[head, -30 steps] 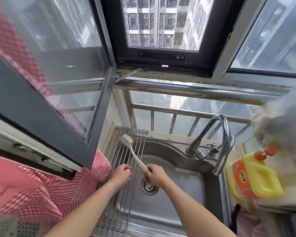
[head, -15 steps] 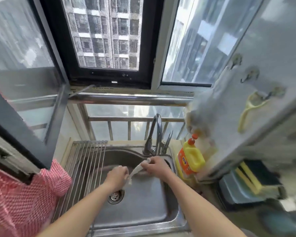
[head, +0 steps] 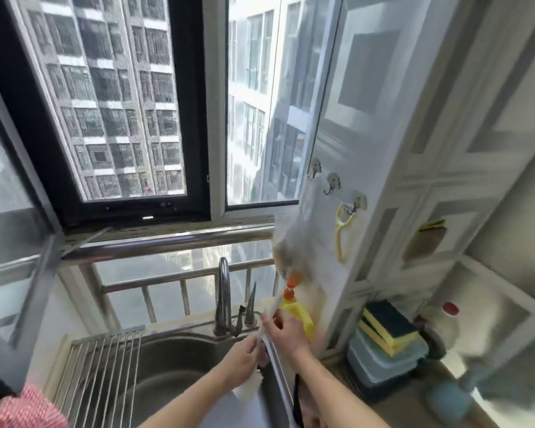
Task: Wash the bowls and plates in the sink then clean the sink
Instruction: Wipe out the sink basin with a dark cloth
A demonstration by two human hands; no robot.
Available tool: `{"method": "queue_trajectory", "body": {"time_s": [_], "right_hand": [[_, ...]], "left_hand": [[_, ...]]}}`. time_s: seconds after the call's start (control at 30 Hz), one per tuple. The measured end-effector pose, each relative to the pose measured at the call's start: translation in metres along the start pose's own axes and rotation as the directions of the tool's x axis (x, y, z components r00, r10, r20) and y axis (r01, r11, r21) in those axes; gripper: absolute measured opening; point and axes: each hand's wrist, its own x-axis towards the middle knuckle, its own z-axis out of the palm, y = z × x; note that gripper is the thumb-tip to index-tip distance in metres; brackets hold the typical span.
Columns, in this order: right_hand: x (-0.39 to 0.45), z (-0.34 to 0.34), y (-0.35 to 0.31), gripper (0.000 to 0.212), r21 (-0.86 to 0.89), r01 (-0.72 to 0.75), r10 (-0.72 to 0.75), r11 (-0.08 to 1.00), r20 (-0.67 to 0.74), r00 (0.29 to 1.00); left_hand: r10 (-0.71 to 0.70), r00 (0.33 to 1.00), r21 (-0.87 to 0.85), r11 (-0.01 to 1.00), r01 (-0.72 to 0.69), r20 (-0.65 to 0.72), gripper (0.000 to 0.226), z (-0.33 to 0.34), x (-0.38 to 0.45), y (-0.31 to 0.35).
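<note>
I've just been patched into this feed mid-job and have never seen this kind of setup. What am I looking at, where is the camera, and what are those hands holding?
There is no machine here: a person is working with two bare hands, and the single camera is worn on their head, looking forward and down, so the wide lens bends the window and walls. Below is a steel sink with a faucet at its back and a roll-up drying rack across its left side. The left hand and the right hand both grip a white long-handled brush near the sink's right edge; its head hangs below the left hand. Behind the right hand stands a yellow detergent bottle. On the counter to the right, yellow-and-black sponges lie on stacked plastic containers. A yellow peeler hangs from a wall hook. No bowls or plates are visible.
</note>
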Motion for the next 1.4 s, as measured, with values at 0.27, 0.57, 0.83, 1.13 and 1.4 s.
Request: {"method": "queue_trajectory", "body": {"time_s": [0.27, 0.57, 0.83, 1.13, 1.4], "right_hand": [[0.022, -0.037, -0.045, 0.029, -0.074, 0.030, -0.039, 0.997, -0.117, 0.992], [0.068, -0.099, -0.094, 0.051, -0.035, 0.028, -0.039, 0.999, -0.385, 0.922], [0.102, -0.111, -0.098, 0.037, 0.002, 0.083, -0.070, 0.997, -0.520, 0.852], [0.115, -0.110, -0.106, 0.033, -0.043, 0.011, -0.032, 0.999, -0.536, 0.843], [0.119, -0.107, -0.092, 0.047, -0.031, -0.038, 0.016, 0.999, -0.523, 0.852]], "left_hand": [[0.043, 0.991, 0.315, 0.949, -0.001, -0.126, 0.041, -0.016, 0.029, 0.073], [0.491, 0.771, 0.735, 0.676, -0.043, -0.406, 0.023, -0.069, 0.034, 0.133], [0.212, 0.845, 0.588, 0.796, 0.141, -0.491, 0.051, -0.096, 0.043, 0.096], [0.215, 0.838, 0.551, 0.826, 0.118, -0.502, 0.039, -0.093, 0.047, 0.103], [0.212, 0.840, 0.544, 0.832, 0.113, -0.499, 0.031, -0.092, 0.042, 0.107]]}}
